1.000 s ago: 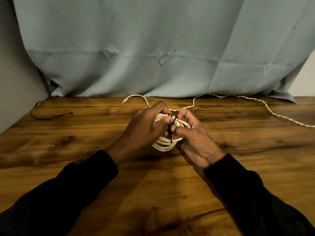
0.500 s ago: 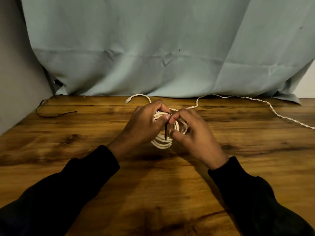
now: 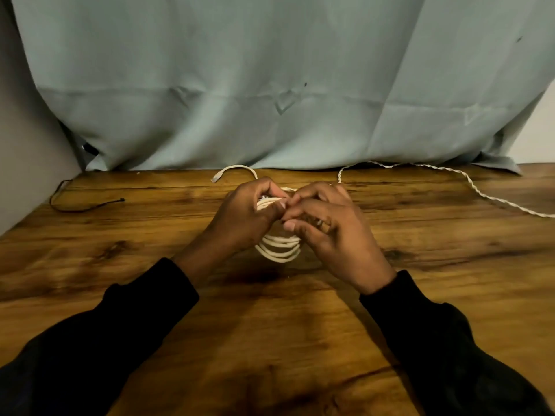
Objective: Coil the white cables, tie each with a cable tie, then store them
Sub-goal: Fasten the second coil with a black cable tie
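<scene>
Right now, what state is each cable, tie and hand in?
coiled white cable: looped, gripped by both hands, one plug end trailing on the table.
twisted white cable: uncoiled, lying loose along the table's back right.
black cable tie: lying unused at the far left.
left hand: closed on the coil.
right hand: closed on the coil.

No legible text, label, brand or number — anywhere in view.
</scene>
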